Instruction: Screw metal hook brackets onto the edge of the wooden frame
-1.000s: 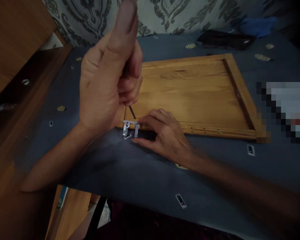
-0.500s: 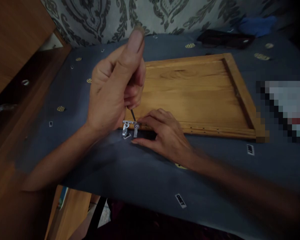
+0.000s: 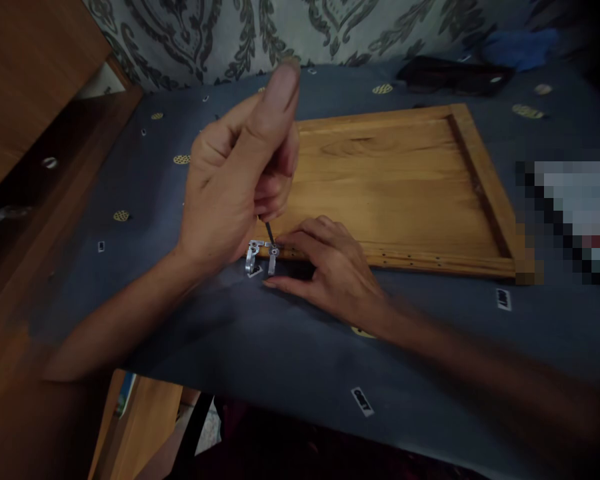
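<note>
My left hand (image 3: pixel 240 157) is closed in a fist around a screwdriver, thumb pointing up. Its handle is hidden in the palm, and only the thin dark shaft (image 3: pixel 270 232) shows below the fingers. The tip meets a silvery metal hinge (image 3: pixel 273 253) on the near edge of a framed wooden panel (image 3: pixel 390 173). My right hand (image 3: pixel 335 270) has its index fingertip by the top of the hinge and its thumb by the lower end, with the hinge arm between them. A second bent metal arm (image 3: pixel 251 257) stands just left of it.
Small dark holes line the panel's near edge. Dark glasses (image 3: pixel 455 77) and a blue cloth (image 3: pixel 520 50) lie at the back of the grey tablecloth (image 3: pixel 180 327). A blurred-out object (image 3: pixel 575 213) is at right. Wooden furniture (image 3: pixel 35 87) borders the left side.
My left fist has shifted slightly to the right and turned a little, with the screwdriver tip still at the hinge. My right hand keeps its place.
</note>
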### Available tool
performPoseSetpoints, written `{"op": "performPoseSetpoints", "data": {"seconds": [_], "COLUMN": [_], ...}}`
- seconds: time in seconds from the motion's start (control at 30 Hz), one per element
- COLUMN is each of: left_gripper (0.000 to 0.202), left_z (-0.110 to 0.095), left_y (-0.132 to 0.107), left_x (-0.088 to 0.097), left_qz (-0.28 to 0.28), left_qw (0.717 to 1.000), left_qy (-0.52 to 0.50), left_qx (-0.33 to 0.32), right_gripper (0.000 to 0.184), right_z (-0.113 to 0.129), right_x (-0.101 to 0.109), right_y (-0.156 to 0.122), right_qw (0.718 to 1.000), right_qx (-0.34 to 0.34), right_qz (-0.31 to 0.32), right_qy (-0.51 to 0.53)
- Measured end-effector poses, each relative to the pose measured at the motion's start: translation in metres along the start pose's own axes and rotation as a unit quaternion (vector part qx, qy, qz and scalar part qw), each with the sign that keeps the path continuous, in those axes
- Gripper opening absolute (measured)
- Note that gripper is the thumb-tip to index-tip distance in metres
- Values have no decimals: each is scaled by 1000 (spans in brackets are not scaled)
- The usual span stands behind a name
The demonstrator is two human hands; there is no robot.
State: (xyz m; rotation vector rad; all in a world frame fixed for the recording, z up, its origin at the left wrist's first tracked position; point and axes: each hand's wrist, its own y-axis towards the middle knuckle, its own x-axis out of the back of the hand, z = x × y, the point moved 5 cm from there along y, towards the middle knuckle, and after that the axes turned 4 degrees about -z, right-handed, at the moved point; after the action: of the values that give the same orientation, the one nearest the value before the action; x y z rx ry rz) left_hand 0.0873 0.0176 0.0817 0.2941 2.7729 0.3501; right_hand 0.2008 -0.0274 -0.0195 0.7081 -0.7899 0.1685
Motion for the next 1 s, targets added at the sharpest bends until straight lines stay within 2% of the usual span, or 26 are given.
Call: {"op": "performPoseSetpoints", "data": {"seconds": [0.1, 0.27, 0.4, 0.67, 0.8, 0.87, 0.93, 1.0], "left_gripper": [59, 58, 56, 46, 41, 36, 33, 33], "left_z": [0, -6, -4, 17, 27, 31, 36, 43], "left_y": [1, 3, 6, 11, 21, 28, 34, 39], "left_x": [1, 3, 5, 14, 31, 43, 59, 76], "left_qz": [-8, -37, -56, -63, -82, -86, -96, -103], "left_qw": [1000, 998, 997, 997, 996, 996, 993, 987], "left_qy": [15, 45, 46, -44, -14, 6, 60, 120], "left_qx": [0, 1, 2, -2, 19, 5, -20, -12], "right_gripper": [51, 21, 21, 17, 20, 19, 19, 19], "right_z": [2, 3, -3, -7, -8, -8, -8, -7], "right_x": [4, 20, 24, 21, 19, 19, 19, 20], "right_y": [0, 0, 0, -2, -3, -3, -3, -2], "right_qw": [999, 987, 977, 970, 968, 970, 972, 974], "right_qx": [-14, -56, -116, -122, -132, -126, -120, -115], "right_qz": [-20, -92, -117, -141, -133, -129, -123, -120], "right_qy": [27, 120, 134, 154, 165, 164, 159, 153]}}
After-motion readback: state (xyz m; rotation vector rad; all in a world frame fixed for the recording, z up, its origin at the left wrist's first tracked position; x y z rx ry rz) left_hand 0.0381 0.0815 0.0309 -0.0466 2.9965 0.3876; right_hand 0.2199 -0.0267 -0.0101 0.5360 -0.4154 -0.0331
